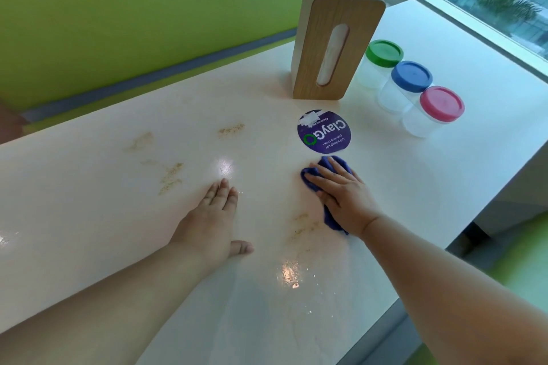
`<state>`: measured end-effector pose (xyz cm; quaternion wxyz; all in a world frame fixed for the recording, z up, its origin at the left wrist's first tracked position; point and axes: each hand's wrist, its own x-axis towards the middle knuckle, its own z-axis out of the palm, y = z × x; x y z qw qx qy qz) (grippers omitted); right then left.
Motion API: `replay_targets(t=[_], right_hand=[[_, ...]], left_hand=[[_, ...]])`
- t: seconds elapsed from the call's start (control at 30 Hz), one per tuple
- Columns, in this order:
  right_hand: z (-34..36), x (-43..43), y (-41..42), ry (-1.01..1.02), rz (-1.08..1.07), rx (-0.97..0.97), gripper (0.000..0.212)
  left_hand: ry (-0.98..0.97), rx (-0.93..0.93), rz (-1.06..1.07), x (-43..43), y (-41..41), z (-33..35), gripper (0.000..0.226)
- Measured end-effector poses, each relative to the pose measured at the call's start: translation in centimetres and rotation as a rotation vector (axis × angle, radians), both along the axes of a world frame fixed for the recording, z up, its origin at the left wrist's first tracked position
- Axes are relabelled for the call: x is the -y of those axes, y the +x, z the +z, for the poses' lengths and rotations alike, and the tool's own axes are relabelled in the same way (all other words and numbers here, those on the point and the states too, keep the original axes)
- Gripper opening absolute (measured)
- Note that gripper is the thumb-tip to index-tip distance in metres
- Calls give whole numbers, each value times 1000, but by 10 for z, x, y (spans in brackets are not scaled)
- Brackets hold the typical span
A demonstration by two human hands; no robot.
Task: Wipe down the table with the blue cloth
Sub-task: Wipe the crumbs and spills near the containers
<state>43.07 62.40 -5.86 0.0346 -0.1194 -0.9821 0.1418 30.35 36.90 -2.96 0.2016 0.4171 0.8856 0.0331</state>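
The right hand [344, 201] presses the blue cloth [332, 221] under straight fingers, while the left hand [212, 216] lies flat, fingers straight, holding nothing, on the table [89, 201].

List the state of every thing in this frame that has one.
blue cloth: bunched, pressed under the right hand.
right hand: fingers straight, on the cloth.
left hand: flat on the table, holding nothing.
table: crumb smears not yet wiped.
green-lid jar, blue-lid jar, pink-lid jar: upright, lids on.
tissue box: upright.
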Motion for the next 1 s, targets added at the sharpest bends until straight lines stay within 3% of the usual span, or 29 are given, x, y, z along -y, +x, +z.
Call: replay_targets(t=[0.1,0.27,0.43,0.53,0.7,0.9,1.0], right_hand=[[0,17,2,2,-155,61,40],[2,44,49,-50,-1,-8,37],[-5,30,72,-26,-172,19,37],[-9,39,58,-25,-296,52,38],[-9,52,81,9,-135,54,47],[-9,47,64,-26,-351,91,40],[-7,51,67,-67,-262,112,40]], left_hand=[[33,11,2,4,0,-2,110],[52,-21,7,10,2,-3,103],[146,-68,-16,37,28,-8,88],[74,-17,-9,51,44,-15,93],[-43,-16,-18,52,45,-19,97],[-86,-6,-13,51,44,-23,97],[-91,14,-13,51,43,-24,98]])
